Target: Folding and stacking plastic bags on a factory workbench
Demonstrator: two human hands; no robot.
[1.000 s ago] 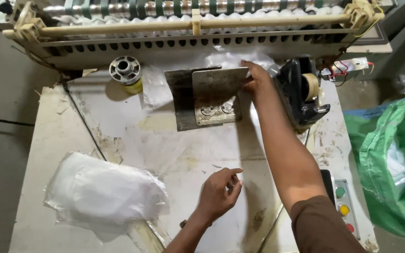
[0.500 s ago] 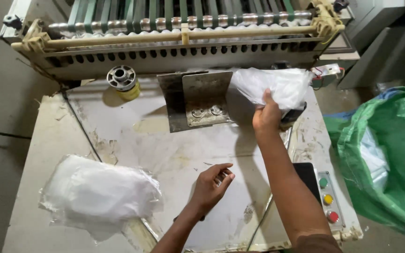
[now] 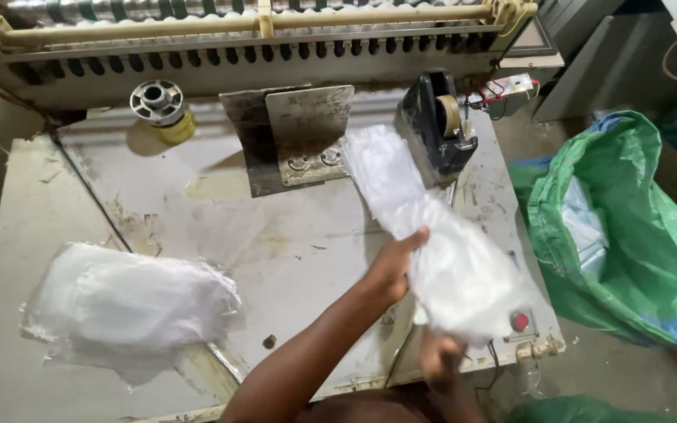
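Left hand (image 3: 392,266) gripping the bundle of clear plastic bags (image 3: 432,235), thumb and fingers clamped on its edge. Right hand (image 3: 442,362) under the lower end of the bundle — blurred, fingers not possible to tell. Bundle held above the right side of the worn table (image 3: 276,235), near the tape dispenser (image 3: 437,125). Second pile of bags (image 3: 131,307) lying on the left. Green sack (image 3: 628,243) beside the table.

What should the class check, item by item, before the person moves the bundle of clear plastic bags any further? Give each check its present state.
1. Left hand grips the bag bundle mid-length: ok.
2. Right hand holds the bundle's lower end: cannot tell, blurred.
3. Bundle clear of the tape dispenser: cannot tell; they overlap in this view.
4. Bag pile lies apart from the bundle: ok.
5. Green sack stands open beside the table: ok.
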